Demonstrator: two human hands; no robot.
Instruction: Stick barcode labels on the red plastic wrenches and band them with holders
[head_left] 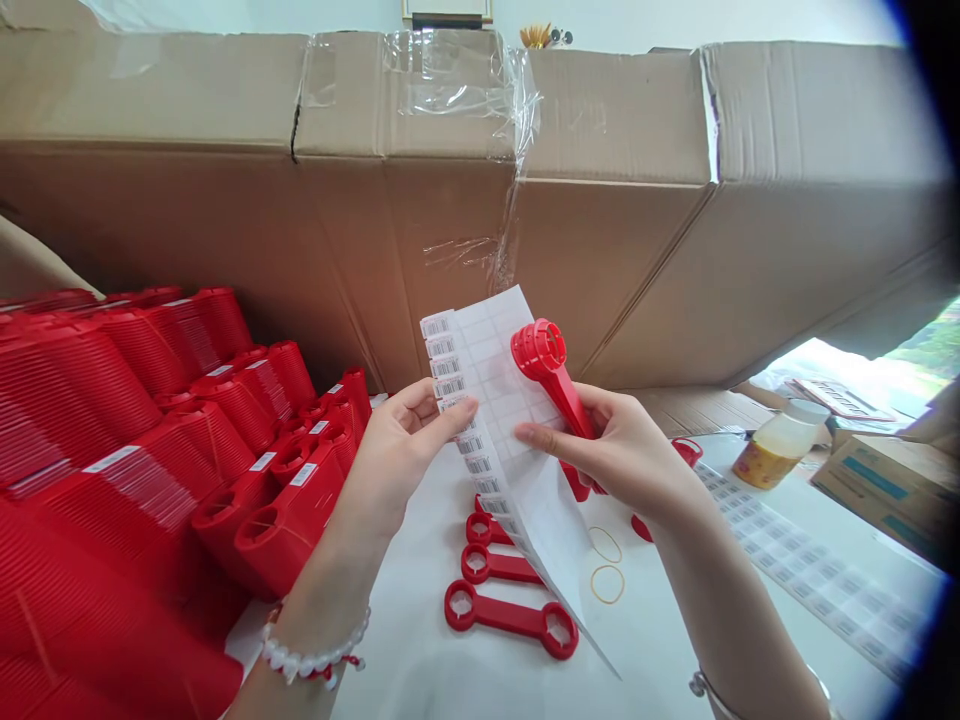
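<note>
My left hand point(401, 445) pinches the left edge of a sheet of barcode labels point(491, 390), thumb over a column of printed barcodes. Most of the sheet to the right of that column is blank backing. My right hand point(622, 440) holds a small stack of red plastic pieces with ring-shaped ends point(559, 375), and its thumb also lies on the sheet's right part. Below the sheet, several red ring-ended pieces point(510, 622) lie on the white table, partly covered by it. Two rubber bands point(607, 583) rest beside them.
Bundled stacks of red pieces point(172, 430), some with white labels, fill the left side. A cardboard wall point(420, 210) stands behind. At right are more label sheets point(817, 570), a jar with yellowish contents point(776, 445) and a cardboard box point(885, 490).
</note>
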